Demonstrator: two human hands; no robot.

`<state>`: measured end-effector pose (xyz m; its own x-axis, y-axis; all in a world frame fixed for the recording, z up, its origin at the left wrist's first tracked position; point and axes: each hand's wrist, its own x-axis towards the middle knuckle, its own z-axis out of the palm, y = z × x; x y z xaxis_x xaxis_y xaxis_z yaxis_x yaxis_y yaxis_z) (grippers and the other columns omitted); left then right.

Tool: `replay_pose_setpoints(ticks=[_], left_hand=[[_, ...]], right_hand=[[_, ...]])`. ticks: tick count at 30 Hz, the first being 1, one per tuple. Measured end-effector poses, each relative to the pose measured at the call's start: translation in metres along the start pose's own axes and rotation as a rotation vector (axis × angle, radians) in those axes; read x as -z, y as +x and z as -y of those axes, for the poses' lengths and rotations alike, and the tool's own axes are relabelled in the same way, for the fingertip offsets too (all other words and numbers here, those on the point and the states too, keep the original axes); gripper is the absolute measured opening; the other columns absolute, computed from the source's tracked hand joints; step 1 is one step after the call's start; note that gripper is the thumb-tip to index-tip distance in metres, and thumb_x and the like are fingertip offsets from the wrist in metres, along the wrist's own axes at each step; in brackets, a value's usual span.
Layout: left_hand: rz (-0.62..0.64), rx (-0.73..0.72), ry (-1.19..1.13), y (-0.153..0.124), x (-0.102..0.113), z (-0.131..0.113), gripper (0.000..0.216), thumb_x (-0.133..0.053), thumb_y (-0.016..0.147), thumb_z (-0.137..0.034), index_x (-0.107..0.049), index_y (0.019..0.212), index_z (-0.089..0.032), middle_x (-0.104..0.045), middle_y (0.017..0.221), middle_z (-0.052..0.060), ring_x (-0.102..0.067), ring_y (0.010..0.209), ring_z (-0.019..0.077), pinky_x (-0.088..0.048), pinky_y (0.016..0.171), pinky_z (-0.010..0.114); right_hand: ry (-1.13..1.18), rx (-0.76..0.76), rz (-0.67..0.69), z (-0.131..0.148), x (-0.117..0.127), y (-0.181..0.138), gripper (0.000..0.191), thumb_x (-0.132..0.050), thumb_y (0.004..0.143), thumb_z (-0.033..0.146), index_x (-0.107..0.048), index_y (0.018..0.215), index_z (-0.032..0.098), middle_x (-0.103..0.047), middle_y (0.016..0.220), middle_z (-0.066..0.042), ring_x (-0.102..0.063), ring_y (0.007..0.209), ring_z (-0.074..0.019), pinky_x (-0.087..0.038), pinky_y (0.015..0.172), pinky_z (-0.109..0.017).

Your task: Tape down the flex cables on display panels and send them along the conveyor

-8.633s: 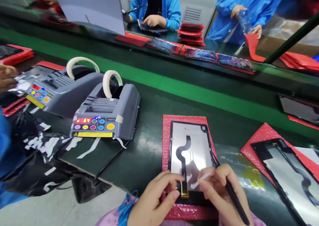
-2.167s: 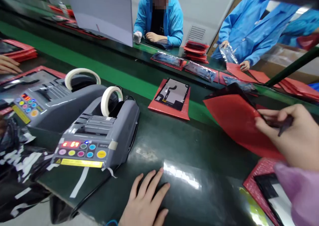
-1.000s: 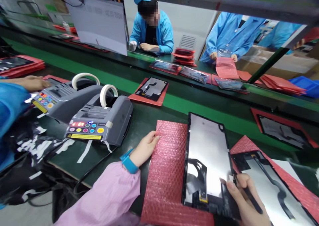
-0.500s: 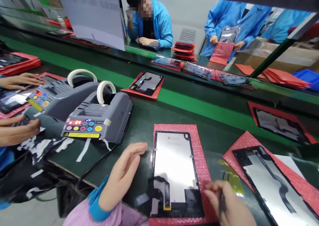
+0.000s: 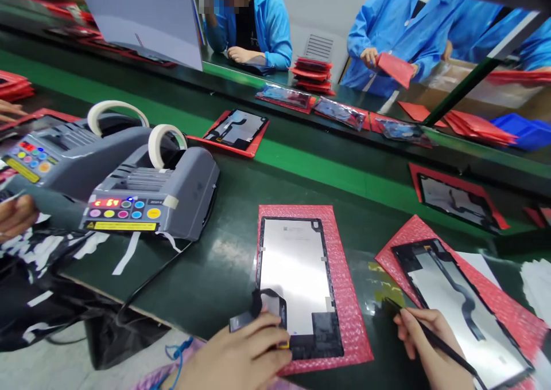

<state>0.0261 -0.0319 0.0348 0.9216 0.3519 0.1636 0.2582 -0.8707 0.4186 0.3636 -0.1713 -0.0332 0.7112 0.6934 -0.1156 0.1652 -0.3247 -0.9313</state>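
Shifted from beside the display panel (image 5: 295, 264) onto its lower left corner, the left hand (image 5: 245, 353) is laid with bent fingers over the ribbon cable (image 5: 283, 314); whether it is pinched cannot be told. By the right hand (image 5: 428, 344), moved off the panel's right side, a black tool (image 5: 445, 350) is gripped, its tip held near yellow strips (image 5: 387, 287). The panel is laid flat on a red bubble-wrap sheet (image 5: 350, 321)

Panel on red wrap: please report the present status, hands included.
Left hand at panel, right hand holding black tool. Panel lies on red wrap. In the way: left hand, partly hiding cable.
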Motion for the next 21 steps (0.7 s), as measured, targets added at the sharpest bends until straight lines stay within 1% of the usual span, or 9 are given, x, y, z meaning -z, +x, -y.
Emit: replay_pose_setpoints(ticks=[3, 7, 9, 11, 15, 18, 21], left_hand=[[-0.068, 0.035, 0.063, 0.001, -0.008, 0.011, 0.033, -0.053, 0.096, -0.011, -0.067, 0.122, -0.025, -0.074, 0.126, 0.001, -0.066, 0.122, 0.0202, -0.046, 0.111, 0.031], [-0.087, 0.077, 0.063, 0.005, -0.026, 0.024, 0.042, -0.051, 0.093, -0.008, -0.064, 0.128, -0.025, -0.073, 0.126, 0.003, -0.063, 0.125, 0.0210, -0.038, 0.120, 0.042], [-0.098, 0.099, 0.079, 0.004, -0.034, 0.028, 0.045, -0.053, 0.092, -0.009, -0.062, 0.133, -0.025, -0.070, 0.131, 0.004, -0.059, 0.129, 0.0229, -0.039, 0.120, 0.043], [-0.112, 0.122, 0.102, 0.001, -0.041, 0.030, 0.047, -0.057, 0.091, -0.011, -0.061, 0.136, -0.024, -0.067, 0.137, 0.004, -0.055, 0.133, 0.0254, -0.042, 0.117, 0.042], [-0.140, 0.128, 0.150, -0.005, -0.048, 0.032, 0.049, -0.057, 0.088, -0.010, -0.062, 0.135, -0.024, -0.059, 0.148, 0.006, -0.051, 0.138, 0.0286, -0.049, 0.112, 0.042], [-0.166, 0.107, 0.175, -0.007, -0.051, 0.034, 0.050, -0.056, 0.087, -0.009, -0.063, 0.134, -0.025, -0.055, 0.153, 0.004, -0.044, 0.144, 0.0308, -0.047, 0.114, 0.046], [-0.175, 0.097, 0.202, -0.007, -0.054, 0.036, 0.052, -0.055, 0.088, -0.009, -0.062, 0.137, -0.026, -0.052, 0.156, 0.003, -0.037, 0.149, 0.0318, -0.042, 0.117, 0.050]], right_hand=[[0.049, 0.017, -0.036, 0.002, -0.009, -0.002, 0.047, -0.082, 0.075, 0.062, -0.062, 0.085, 0.021, -0.067, 0.061, 0.003, -0.052, 0.035, -0.0096, -0.042, 0.033, -0.022], [0.063, 0.027, -0.049, 0.007, -0.015, -0.004, 0.048, -0.083, 0.073, 0.063, -0.062, 0.085, 0.021, -0.067, 0.060, 0.003, -0.051, 0.032, -0.0087, -0.040, 0.031, -0.020], [0.049, 0.001, -0.041, 0.008, -0.012, -0.002, 0.049, -0.082, 0.072, 0.064, -0.063, 0.086, 0.021, -0.069, 0.060, 0.003, -0.051, 0.031, -0.0098, -0.042, 0.032, -0.022], [0.022, -0.057, -0.007, 0.008, -0.008, 0.002, 0.051, -0.082, 0.071, 0.066, -0.063, 0.083, 0.020, -0.070, 0.061, 0.001, -0.053, 0.031, -0.0111, -0.044, 0.032, -0.024], [-0.056, -0.149, 0.049, 0.006, 0.000, 0.012, 0.054, -0.081, 0.068, 0.070, -0.066, 0.076, 0.019, -0.073, 0.065, -0.004, -0.057, 0.037, -0.0138, -0.049, 0.036, -0.027], [-0.048, -0.121, 0.018, 0.003, 0.001, 0.014, 0.054, -0.080, 0.068, 0.072, -0.066, 0.070, 0.019, -0.073, 0.063, -0.004, -0.055, 0.036, -0.0129, -0.046, 0.036, -0.026], [-0.012, -0.071, 0.017, 0.003, 0.000, 0.011, 0.052, -0.078, 0.074, 0.069, -0.066, 0.069, 0.019, -0.070, 0.059, -0.003, -0.052, 0.037, -0.0118, -0.043, 0.036, -0.025]])
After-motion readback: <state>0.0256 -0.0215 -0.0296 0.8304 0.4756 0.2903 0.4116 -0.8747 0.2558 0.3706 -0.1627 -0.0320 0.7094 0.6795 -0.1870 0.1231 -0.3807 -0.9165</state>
